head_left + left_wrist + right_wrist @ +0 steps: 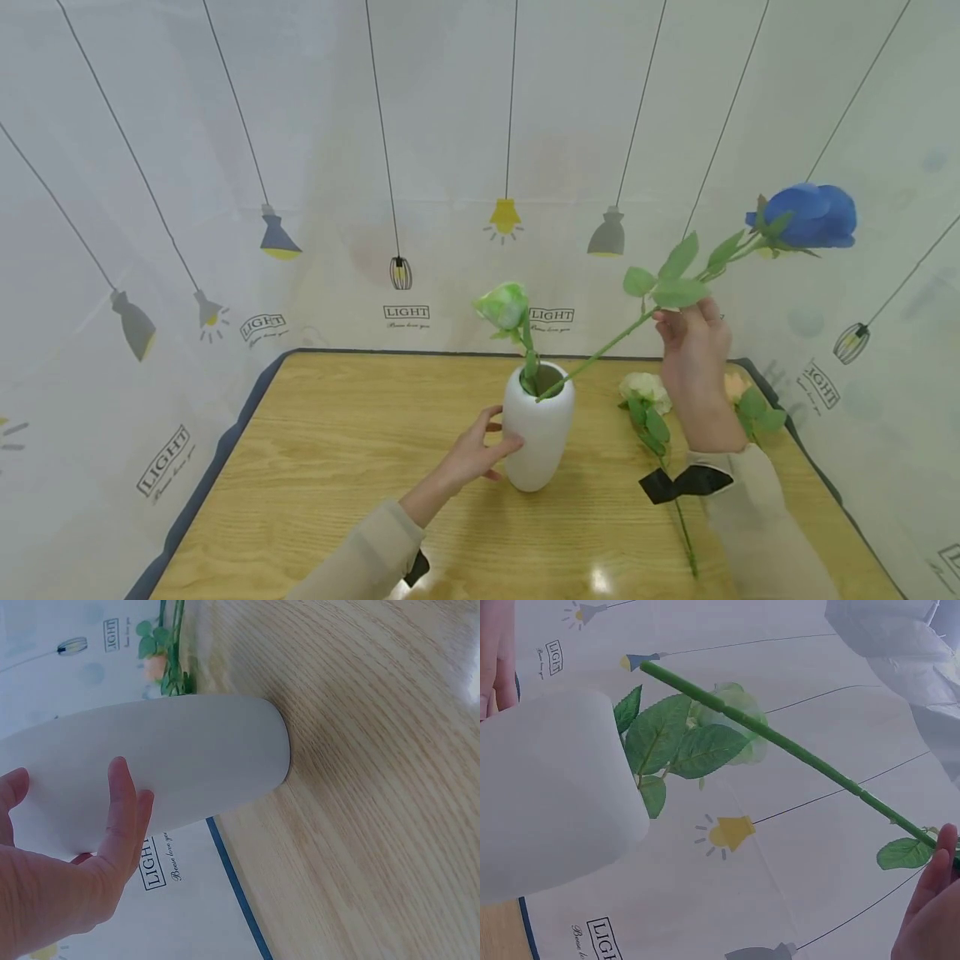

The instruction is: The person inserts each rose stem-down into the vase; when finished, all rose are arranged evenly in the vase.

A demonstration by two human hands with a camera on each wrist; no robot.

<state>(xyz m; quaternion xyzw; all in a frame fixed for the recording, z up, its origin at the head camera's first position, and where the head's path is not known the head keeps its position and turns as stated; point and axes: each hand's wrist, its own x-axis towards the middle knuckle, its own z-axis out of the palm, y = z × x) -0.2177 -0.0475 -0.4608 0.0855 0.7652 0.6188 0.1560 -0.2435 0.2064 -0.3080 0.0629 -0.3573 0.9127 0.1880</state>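
Note:
A white vase (536,442) stands upright on the wooden table, holding a pale green rose (504,307) with leaves. My left hand (467,450) grips its left side; the left wrist view shows thumb and fingers spread around the vase wall (195,750). Up at the right, my right hand (696,350) pinches the stem of a blue rose (806,218) just below its leaves. That stem slants down leftward, its lower end overlapping the vase mouth in the head view. In the right wrist view, the cut end of the stem (802,756) shows outside the rim, beside the green rose's leaves.
Right of the vase, a cream flower (647,392) lies with its stem toward the front. A peach flower (737,387) with green leaves lies at the table's right edge, partly behind the right arm. A lamp-patterned cloth (450,167) hangs behind the wooden table (337,467).

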